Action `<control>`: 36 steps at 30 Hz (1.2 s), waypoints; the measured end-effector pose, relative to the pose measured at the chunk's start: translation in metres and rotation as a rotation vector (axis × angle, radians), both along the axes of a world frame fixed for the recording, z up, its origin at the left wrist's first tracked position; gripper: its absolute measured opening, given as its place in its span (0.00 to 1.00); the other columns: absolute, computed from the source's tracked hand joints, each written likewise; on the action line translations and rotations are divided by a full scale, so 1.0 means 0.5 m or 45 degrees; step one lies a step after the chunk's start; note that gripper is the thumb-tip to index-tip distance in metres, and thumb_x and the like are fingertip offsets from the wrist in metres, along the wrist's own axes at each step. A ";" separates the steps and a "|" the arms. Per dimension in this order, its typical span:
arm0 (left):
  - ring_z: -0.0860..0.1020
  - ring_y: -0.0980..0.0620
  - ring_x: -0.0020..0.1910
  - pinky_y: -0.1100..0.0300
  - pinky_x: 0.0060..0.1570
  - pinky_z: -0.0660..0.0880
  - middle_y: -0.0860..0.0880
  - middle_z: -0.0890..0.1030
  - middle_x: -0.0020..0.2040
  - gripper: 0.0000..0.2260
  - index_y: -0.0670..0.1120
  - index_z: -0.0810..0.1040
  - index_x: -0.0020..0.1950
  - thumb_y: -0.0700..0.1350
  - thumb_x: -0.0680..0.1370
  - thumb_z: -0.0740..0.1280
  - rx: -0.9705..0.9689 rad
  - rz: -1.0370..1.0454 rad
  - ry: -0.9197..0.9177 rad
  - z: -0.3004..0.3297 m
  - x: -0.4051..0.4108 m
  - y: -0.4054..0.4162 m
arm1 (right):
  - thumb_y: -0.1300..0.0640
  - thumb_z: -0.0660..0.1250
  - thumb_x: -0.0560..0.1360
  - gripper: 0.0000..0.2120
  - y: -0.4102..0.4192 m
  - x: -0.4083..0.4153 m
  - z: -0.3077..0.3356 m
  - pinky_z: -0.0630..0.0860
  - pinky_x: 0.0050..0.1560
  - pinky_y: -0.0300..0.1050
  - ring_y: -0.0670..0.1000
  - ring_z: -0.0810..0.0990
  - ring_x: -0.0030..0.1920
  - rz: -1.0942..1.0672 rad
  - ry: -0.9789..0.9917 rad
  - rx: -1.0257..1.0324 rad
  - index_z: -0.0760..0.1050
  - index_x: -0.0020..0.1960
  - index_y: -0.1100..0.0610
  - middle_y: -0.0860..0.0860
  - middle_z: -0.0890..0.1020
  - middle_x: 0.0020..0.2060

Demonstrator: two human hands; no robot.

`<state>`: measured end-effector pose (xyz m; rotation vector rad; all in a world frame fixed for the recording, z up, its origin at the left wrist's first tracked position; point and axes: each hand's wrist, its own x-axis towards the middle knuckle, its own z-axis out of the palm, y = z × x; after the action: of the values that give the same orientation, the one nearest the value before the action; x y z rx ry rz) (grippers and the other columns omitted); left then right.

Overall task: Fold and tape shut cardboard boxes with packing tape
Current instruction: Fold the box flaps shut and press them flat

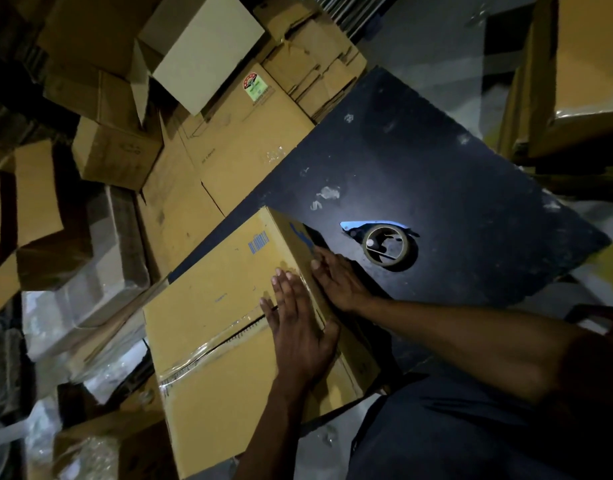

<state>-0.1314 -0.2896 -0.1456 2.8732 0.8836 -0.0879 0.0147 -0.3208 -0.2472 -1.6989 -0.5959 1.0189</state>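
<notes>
Both flat, open hands, left hand (298, 327) and right hand (336, 278), press tape onto the box (215, 306) at the table (436, 168) edge; tape dispenser (384, 244) waits nearby.

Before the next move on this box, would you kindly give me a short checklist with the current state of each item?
1. Tape covers the top seam of the box: ok; clear tape runs along it.
2. Tape end pressed over the edge: ok; left hand and right hand lie flat there.
3. Tape dispenser within reach: ok; it is on the dark table beside the box.
4. Box fully on the table: not ok; it overhangs.
5. Bottom sealed: cannot tell.
</notes>
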 end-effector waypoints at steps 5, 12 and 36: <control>0.41 0.40 0.89 0.27 0.83 0.46 0.42 0.40 0.90 0.42 0.39 0.44 0.89 0.64 0.85 0.51 -0.020 -0.042 0.001 -0.003 0.002 0.007 | 0.22 0.41 0.80 0.34 0.016 -0.021 0.005 0.56 0.82 0.64 0.55 0.57 0.84 0.045 -0.050 0.021 0.49 0.83 0.31 0.49 0.63 0.82; 0.52 0.44 0.89 0.33 0.83 0.59 0.42 0.54 0.89 0.32 0.39 0.57 0.88 0.55 0.88 0.55 0.128 0.080 -0.056 -0.026 -0.011 -0.041 | 0.22 0.43 0.79 0.36 0.004 -0.031 0.019 0.61 0.80 0.62 0.56 0.63 0.80 0.007 -0.046 0.046 0.51 0.84 0.34 0.51 0.65 0.80; 0.86 0.50 0.58 0.47 0.54 0.85 0.51 0.89 0.60 0.16 0.46 0.88 0.66 0.53 0.86 0.67 0.014 0.359 -0.749 0.020 -0.018 -0.064 | 0.37 0.55 0.86 0.25 -0.060 0.013 0.097 0.73 0.72 0.55 0.50 0.72 0.70 -0.089 -0.198 0.185 0.63 0.80 0.44 0.47 0.69 0.69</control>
<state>-0.1406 -0.3218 -0.1354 2.5068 1.1239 0.7451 0.0214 -0.3510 -0.1989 -1.6675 -0.6893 0.7794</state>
